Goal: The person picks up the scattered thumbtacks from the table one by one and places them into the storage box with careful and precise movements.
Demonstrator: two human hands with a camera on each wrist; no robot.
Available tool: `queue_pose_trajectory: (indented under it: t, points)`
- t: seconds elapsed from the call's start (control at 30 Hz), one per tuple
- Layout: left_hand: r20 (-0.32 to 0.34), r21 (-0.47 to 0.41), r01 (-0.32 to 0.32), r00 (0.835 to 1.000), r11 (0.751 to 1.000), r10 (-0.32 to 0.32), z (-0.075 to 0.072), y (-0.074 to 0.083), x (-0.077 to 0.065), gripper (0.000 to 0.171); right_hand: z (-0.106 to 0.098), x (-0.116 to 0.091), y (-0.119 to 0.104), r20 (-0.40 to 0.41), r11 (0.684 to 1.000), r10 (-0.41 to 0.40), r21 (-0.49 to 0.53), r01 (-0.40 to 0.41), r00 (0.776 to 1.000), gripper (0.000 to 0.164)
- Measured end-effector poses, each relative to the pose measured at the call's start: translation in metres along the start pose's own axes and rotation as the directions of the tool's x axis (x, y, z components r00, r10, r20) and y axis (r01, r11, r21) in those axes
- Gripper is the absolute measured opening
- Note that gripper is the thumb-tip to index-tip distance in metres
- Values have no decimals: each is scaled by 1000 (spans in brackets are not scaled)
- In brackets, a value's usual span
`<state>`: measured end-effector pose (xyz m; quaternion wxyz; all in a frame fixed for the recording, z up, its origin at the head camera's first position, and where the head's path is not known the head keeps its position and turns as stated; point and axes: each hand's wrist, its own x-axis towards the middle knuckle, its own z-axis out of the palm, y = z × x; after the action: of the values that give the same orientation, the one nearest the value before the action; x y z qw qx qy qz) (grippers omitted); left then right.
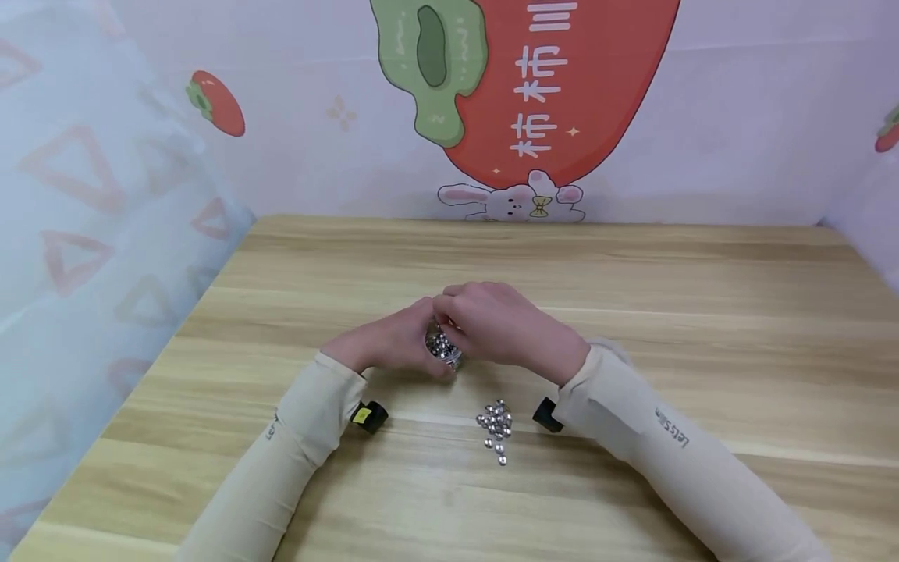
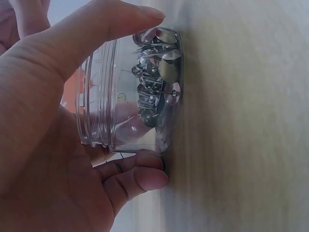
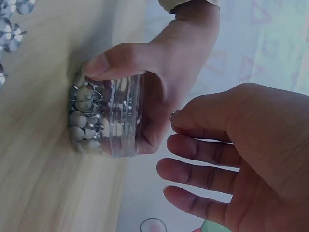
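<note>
A clear screw-neck jar (image 2: pixel 104 96) stands on the table, its lower part filled with silver thumbtacks (image 2: pixel 153 72). My left hand (image 1: pixel 396 339) holds the jar round its side, thumb on one side and fingers on the other. Over the jar's open mouth is my right hand (image 1: pixel 499 324), its thumb and forefinger pinching a small shiny thumbtack (image 3: pixel 172 116). In the right wrist view the tack is mostly hidden by the fingertips, and the other fingers are loosely bent. Nearer to me on the table lies a loose pile of silver thumbtacks (image 1: pixel 497 421).
The wooden table (image 1: pixel 702 312) reaches back to a wall cloth (image 1: pixel 281 156) printed with persimmons and a rabbit. Black wrist cameras show under both cuffs, the left camera (image 1: pixel 371 416) and the right camera (image 1: pixel 548 415), on either side of the pile.
</note>
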<state>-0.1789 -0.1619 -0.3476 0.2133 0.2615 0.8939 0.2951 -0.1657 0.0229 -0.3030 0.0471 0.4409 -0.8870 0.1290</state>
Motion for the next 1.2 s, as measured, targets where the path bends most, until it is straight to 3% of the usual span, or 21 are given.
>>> queue_pose_trajectory:
  t: [0.23,0.3,0.43,0.53,0.87,1.2]
  points:
    - [8,33,29,1000,999,-30,0,2,3,80,2,-2,6,-46,999,36,-13,-37,998,11]
    - [9,46,44,999,998,-44,0,3,2,77,1,-3,8,-42,999,36,5,-36,998,29]
    - [-1,75,72,997,995,-72,1,4,1,72,-1,-4,11,-10,1000,19,15,-19,1000,82]
    - [-8,99,88,996,991,-88,0,4,0,75,-4,-5,11,-2,1000,-2,-14,2,1000,97]
    - [-1,106,94,996,990,-95,-1,3,0,93,-7,-6,6,-28,998,-49,-48,48,998,100]
    - [7,41,-49,999,998,49,-1,0,1,101,-16,-17,-16,-26,991,-103,-89,100,994,91]
